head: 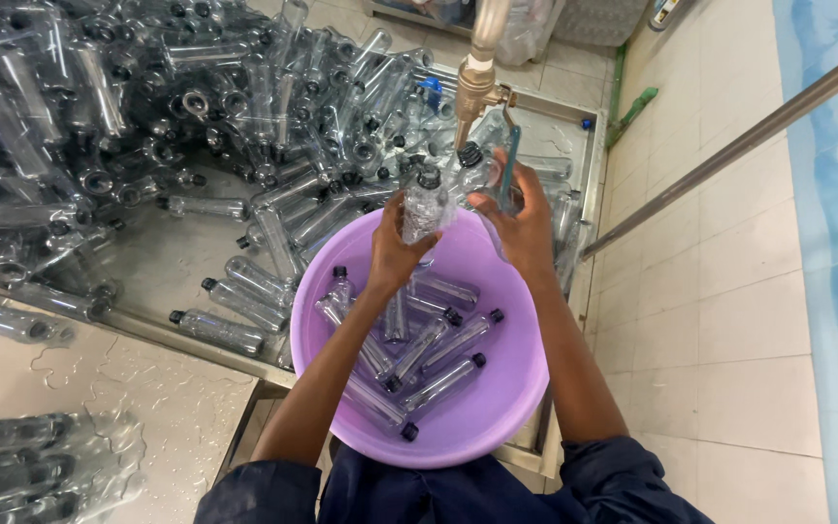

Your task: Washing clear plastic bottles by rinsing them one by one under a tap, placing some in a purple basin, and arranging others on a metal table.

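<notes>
Purple basin [497,408] sits nearest, with capped clear bottles lying in it. Left hand [395,250] wraps a clear capped bottle [424,206] above the basin's far rim; long axis upright, cap pointing up. Right hand [521,228] closes on a second bottle [474,173] with its neck under the brass tap [477,87], tilted slightly. Pile of empty bottles [99,107] covers the wet desk [162,257], far left.

Pretty bright, even light overhead, glare bouncing off the wet steel table [162,267] and clear bottles [99,107]; edges bend, fisheye style, focus mostly sharp.
</notes>
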